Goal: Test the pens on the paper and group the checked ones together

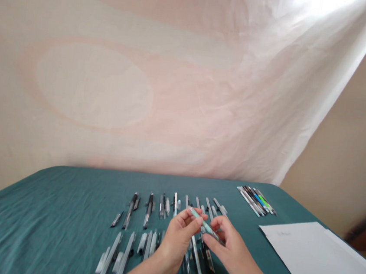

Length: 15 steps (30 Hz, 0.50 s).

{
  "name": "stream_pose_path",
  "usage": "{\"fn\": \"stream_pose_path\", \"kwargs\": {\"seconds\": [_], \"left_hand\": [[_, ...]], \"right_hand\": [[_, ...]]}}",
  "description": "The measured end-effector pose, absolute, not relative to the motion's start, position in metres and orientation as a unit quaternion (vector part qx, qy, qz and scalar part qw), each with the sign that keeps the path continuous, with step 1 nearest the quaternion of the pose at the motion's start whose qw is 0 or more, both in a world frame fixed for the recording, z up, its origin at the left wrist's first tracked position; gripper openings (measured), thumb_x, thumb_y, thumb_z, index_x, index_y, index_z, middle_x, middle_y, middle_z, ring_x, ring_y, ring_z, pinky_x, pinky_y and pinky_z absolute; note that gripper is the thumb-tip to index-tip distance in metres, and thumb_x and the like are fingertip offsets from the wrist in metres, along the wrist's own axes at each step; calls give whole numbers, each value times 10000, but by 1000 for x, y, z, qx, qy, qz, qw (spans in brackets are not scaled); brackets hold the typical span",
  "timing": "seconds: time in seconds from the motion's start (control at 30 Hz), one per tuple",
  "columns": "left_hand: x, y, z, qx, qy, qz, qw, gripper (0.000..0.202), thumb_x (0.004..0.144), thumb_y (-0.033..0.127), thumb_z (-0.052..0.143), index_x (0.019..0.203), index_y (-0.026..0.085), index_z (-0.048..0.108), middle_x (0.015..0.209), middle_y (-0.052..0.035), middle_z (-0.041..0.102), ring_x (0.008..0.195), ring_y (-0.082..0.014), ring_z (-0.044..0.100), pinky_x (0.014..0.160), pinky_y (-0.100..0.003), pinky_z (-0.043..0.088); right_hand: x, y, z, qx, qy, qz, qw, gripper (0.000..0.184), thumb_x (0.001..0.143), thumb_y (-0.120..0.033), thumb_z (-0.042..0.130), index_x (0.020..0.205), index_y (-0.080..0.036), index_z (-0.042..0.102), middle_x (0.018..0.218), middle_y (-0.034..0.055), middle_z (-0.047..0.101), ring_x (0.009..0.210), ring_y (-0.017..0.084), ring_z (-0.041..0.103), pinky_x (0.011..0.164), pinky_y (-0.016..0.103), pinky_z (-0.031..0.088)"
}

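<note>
A slim pale teal pen (204, 224) is held slantwise above the table between my two hands. The fingers of my left hand (181, 232) pinch its upper left end. Lower down on the right, my right hand (227, 242) grips the other end, and its fingers partly hide the tip. Beneath and around the hands lie pens and loose caps in two rows. In the far row there is a black and clear pen (148, 210); in the near row, a grey pen (109, 258) has a pale cap (102, 259) beside it. My hands cover part of both rows.
A green cloth (46, 218) covers the table. At the back right lies a bundle of pens (256, 201), some blue and green. White paper sheets (320, 260) rest at the right, with faint writing. A pale hanging sheet (175, 88) stands behind the table.
</note>
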<state>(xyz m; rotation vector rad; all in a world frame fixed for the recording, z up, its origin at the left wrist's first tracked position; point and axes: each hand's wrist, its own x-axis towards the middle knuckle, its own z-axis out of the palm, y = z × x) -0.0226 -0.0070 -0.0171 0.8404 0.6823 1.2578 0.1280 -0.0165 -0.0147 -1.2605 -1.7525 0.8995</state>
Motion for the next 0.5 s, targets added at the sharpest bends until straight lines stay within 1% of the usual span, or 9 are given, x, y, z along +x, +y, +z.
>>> {"fn": "stream_pose_path", "kwargs": {"seconds": [0.03,0.1,0.17,0.23,0.33,0.4,0.5], "left_hand": [[-23,-7,-17,373,304,560,675,270,712,268,678,944,147,611,934,-96,662,877,-182,590,829,-305,412],[-23,-7,-17,375,303,560,674,260,728,258,665,956,147,607,943,-98,660,879,-175,587,827,-299,410],[-24,-6,-17,377,300,557,676,257,738,253,656,967,148,604,962,-101,657,893,-174,583,834,-301,406],[-25,-6,-17,378,301,554,678,262,739,255,655,974,150,603,975,-102,656,889,-173,584,843,-308,403],[-24,-6,-19,377,305,552,679,278,732,267,661,975,147,602,975,-102,656,863,-172,592,849,-319,403],[-23,-5,-19,376,307,553,678,305,724,282,666,986,140,599,978,-107,654,871,-179,592,854,-324,403],[-23,-5,-14,381,330,549,666,395,693,308,690,1031,137,578,1009,-116,643,948,-200,570,857,-312,401]], "right_hand": [[128,-16,-15,-501,-687,351,393,190,779,-353,547,804,-190,453,667,-41,484,574,112,465,539,207,356],[129,-16,-15,-507,-690,340,388,184,787,-352,535,767,-188,455,641,-44,476,573,114,463,540,210,352],[129,-17,-13,-501,-703,336,376,209,824,-377,476,756,-180,489,649,-31,495,583,119,466,541,215,347],[129,-19,-10,-496,-712,339,363,275,856,-406,411,747,-176,514,645,-24,506,566,117,462,527,215,337],[128,-21,-7,-495,-718,344,349,338,882,-413,349,706,-174,514,607,-24,499,561,120,469,535,216,338],[128,-20,-7,-485,-720,347,355,301,872,-405,379,741,-174,521,644,-16,517,615,133,492,577,220,357],[128,-18,-6,-478,-717,350,368,253,847,-406,433,808,-175,528,703,-10,521,655,139,488,600,222,367]]}}
